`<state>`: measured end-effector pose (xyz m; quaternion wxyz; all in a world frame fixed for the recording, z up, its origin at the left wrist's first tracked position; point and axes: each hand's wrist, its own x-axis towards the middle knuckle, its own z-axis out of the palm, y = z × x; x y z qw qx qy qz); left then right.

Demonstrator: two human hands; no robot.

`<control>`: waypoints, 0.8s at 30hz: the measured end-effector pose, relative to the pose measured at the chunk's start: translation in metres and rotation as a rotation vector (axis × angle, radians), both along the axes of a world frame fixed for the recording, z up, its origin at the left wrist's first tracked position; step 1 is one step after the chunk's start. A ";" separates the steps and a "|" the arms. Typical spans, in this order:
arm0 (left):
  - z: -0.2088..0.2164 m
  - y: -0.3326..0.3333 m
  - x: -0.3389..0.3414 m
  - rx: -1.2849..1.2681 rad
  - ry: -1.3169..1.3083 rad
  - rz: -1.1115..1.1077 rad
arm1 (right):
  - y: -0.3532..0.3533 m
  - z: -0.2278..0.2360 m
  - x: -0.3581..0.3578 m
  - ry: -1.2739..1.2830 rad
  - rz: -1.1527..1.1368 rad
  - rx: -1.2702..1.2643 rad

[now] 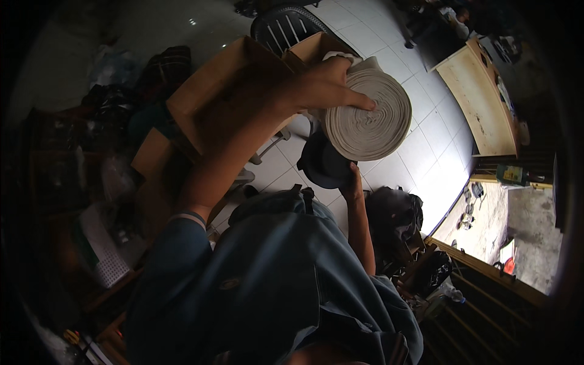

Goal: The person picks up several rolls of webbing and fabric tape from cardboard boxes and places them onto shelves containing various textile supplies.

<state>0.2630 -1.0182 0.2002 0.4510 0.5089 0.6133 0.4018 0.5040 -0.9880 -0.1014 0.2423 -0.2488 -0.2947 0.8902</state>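
My left hand (330, 86) is closed on a large, tightly wound roll of off-white fabric strip (384, 131), held up in front of me. The thumb lies across the roll's flat spiral face; the other fingers go round its edge and are partly hidden. Lower down, my right hand (353, 185) grips a round dark roll-like thing (327, 169) by its right side. The white roll covers part of its top, and its exact kind is too dark to make out.
Open cardboard boxes (207, 91) stand to the left, with a black plastic chair (286, 29) behind them. Black plastic bags (392, 213) lie to the right. A light wooden table (471, 97) stands at the far right, near a bright doorway with footwear (467, 210) outside.
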 end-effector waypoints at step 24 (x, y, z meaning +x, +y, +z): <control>-0.179 0.087 0.098 -0.113 -0.402 0.191 | 0.087 0.049 0.065 -0.081 -0.291 0.047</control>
